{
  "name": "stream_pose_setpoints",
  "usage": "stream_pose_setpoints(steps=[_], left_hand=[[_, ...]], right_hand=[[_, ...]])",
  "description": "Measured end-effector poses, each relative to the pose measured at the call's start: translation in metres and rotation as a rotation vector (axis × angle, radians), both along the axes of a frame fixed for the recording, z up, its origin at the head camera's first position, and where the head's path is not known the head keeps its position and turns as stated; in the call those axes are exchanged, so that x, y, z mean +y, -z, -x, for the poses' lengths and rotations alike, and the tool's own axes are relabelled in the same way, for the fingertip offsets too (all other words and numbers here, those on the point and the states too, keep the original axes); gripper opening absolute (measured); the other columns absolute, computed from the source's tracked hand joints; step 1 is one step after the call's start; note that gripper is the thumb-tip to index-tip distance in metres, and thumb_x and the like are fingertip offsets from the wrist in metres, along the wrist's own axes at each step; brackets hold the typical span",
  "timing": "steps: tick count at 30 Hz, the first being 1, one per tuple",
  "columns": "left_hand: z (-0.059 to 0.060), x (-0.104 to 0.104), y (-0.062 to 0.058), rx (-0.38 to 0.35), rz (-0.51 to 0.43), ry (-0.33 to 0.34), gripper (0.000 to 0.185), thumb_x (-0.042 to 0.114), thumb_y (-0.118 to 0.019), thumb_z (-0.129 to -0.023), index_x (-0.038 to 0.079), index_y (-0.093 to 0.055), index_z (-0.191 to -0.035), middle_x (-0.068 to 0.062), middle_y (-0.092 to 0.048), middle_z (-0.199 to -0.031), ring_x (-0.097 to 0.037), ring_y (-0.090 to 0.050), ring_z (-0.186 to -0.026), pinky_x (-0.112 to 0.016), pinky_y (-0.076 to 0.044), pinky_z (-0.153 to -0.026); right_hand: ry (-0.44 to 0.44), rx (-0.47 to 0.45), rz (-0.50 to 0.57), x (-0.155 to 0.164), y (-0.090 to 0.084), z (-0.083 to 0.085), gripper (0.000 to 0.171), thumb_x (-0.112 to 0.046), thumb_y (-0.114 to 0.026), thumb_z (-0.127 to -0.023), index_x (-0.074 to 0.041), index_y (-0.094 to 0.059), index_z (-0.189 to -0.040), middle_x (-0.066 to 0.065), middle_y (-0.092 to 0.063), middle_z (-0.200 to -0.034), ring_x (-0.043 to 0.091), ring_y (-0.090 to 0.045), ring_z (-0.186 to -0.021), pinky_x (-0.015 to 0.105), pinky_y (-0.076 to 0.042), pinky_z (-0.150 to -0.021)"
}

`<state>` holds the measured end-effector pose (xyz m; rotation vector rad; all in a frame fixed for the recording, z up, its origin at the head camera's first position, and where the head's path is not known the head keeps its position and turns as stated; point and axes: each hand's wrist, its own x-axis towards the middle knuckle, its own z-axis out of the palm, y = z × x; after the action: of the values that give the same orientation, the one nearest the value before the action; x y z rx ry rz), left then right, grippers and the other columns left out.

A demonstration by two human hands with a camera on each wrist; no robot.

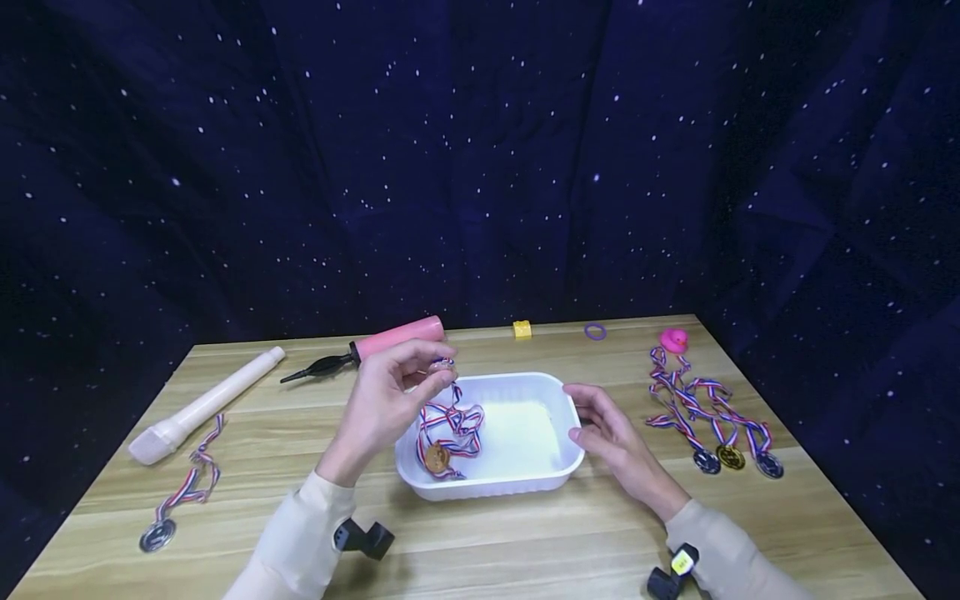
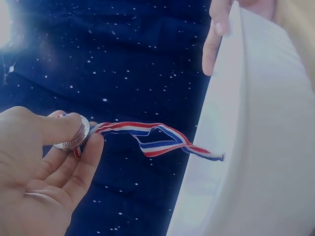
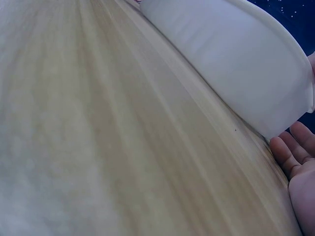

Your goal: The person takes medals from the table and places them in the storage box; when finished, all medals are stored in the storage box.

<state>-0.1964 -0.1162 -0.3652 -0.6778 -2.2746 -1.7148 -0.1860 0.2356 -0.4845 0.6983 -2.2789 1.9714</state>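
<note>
While pinching a silver medal point(image 2: 74, 135) in the left hand point(image 1: 386, 396) above the white tray point(image 1: 558, 467) — right hand point(image 1: 611, 433) relaxed, steadying the rim — risks snagging its ribbon point(image 2: 152, 137) there.

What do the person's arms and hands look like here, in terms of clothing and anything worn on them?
Both arms wear long, cream-coloured sleeves ending at the wrists. The left hand and the right hand are bare, with no gloves. A small black device is strapped under the left wrist; a similar black device with a yellow patch sits at the right wrist. No cables show.
</note>
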Motion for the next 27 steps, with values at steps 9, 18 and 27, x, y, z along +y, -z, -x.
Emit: stream_pose_setpoints(steps=[9, 18, 27], left_hand=[[0.0, -0.002, 0.004, -0.068, -0.012, 0.001, 0.029, 0.0, -0.086, -0.095, 0.004, -0.079, -0.123, -0.012, -0.083, -0.113, -0.02, -0.081, -0.1, -0.03, -0.067, -0.092], [0.0, -0.004, 0.009, -0.086, -0.003, 0.01, 0.029, 0.001, -0.089, -0.093, 0.003, -0.079, -0.121, -0.013, -0.083, -0.112, -0.024, -0.083, -0.096, -0.033, -0.068, -0.087], [0.001, -0.008, 0.022, -0.063, 0.209, 0.018, 0.029, 0.003, -0.095, -0.087, 0.012, -0.081, -0.111, -0.002, -0.083, -0.105, -0.019, -0.081, -0.092, -0.031, -0.068, -0.083]], right_hand=[[0.0, -0.009, -0.001, -0.001, 0.0, 0.001, 0.061, -0.005, -0.065, -0.103, -0.004, -0.047, -0.161, 0.022, -0.054, -0.159, 0.04, -0.056, -0.139, 0.023, -0.05, -0.113], [-0.005, 0.004, 0.004, -0.001, 0.001, 0.001, 0.061, -0.004, -0.065, -0.103, -0.002, -0.047, -0.161, 0.024, -0.055, -0.158, 0.037, -0.058, -0.137, 0.024, -0.051, -0.112], [-0.005, 0.003, -0.001, 0.0, 0.001, 0.0, 0.061, -0.004, -0.065, -0.103, -0.003, -0.046, -0.162, 0.023, -0.055, -0.158, 0.034, -0.059, -0.136, 0.024, -0.051, -0.111]])
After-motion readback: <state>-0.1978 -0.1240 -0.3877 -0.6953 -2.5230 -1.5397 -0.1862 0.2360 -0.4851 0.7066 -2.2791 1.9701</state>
